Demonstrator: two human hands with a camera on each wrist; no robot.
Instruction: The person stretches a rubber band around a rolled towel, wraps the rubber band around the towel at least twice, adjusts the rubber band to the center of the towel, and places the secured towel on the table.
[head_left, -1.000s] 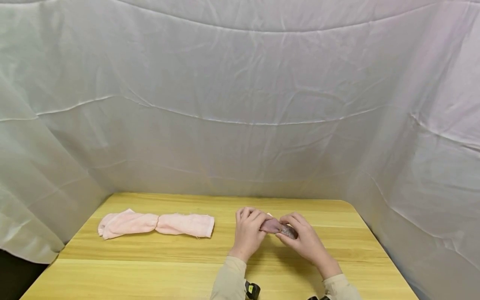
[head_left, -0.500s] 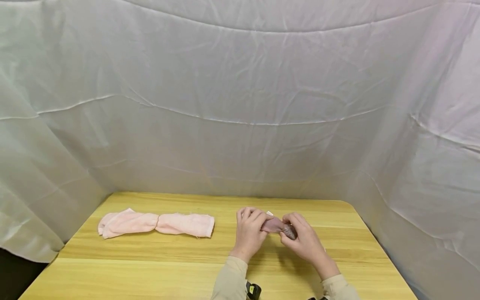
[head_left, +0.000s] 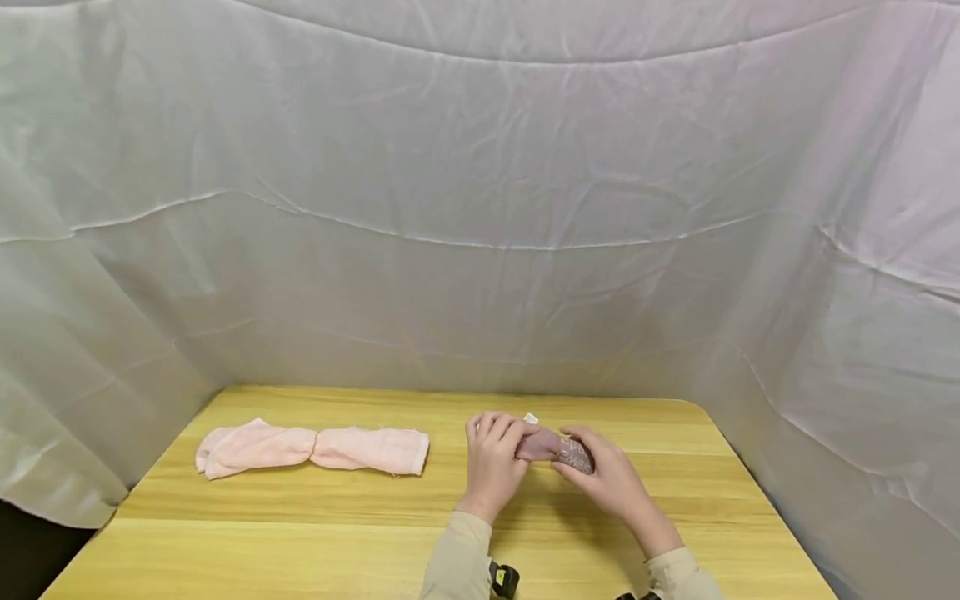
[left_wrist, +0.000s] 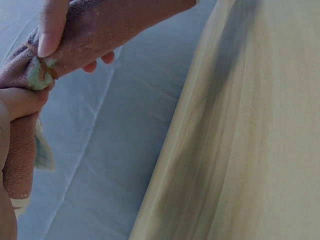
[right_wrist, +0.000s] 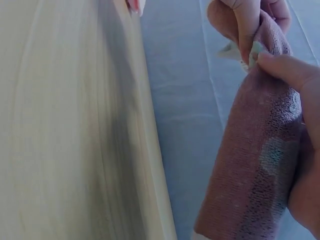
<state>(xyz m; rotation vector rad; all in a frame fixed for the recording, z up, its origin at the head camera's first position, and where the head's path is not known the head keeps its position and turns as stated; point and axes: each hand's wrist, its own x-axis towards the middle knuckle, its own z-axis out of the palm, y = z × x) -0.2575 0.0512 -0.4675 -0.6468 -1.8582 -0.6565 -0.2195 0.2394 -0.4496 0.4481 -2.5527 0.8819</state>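
Between both hands is a rolled mauve terry towel (head_left: 538,444), held above the right half of the table. My left hand (head_left: 495,458) grips its left part, fingers over the top. The right hand (head_left: 611,475) holds the other part, where pale printing shows near the thumb. Seen from the left wrist, the towel is squeezed narrow at its middle, with a pale green bunched bit (left_wrist: 37,75) and a thin orange-brown strand beside it. Both thumbs press at this narrow spot. A small white tag (head_left: 530,418) sticks up behind the left fingers.
A pink towel (head_left: 367,450), rolled and cinched at its middle, lies on the left of the wooden table (head_left: 300,542). Grey-white curtains (head_left: 480,317) hang behind the table and along both sides. Dark wrist cameras (head_left: 504,579) sit at the sleeves.
The mauve towel has turned in the hands, so pale printing now shows at its right part and the white tag stands out more. Both hands shifted slightly. The pink towel stayed put.
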